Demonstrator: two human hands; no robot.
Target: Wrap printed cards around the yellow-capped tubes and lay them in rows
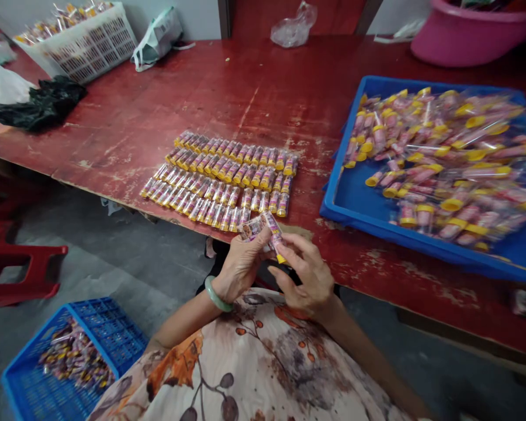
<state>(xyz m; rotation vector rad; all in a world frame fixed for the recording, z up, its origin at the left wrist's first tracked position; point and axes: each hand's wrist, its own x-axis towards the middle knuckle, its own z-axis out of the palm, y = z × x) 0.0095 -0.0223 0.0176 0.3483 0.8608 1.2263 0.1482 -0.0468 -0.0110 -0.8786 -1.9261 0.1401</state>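
Close to the table's front edge, my left hand (241,260), with a pale green bangle on its wrist, is closed on a small stack of printed labels (251,227). My right hand (309,272) pinches a small clear tube (272,229) with a yellow cap, its printed side against the labels and near my left thumb. The tube is tilted, cap end toward me. Just beyond my hands, several rows of like yellow-capped tubes (223,169) lie side by side on the red table (158,99).
At right, a blue tray (355,204) holds many yellow-capped tubes. A blue basket (123,333) of tubes stands on the floor at left, near a red stool (26,251). Farther back are a white crate (92,49), a black bag (44,105) and a pink tub (469,35).
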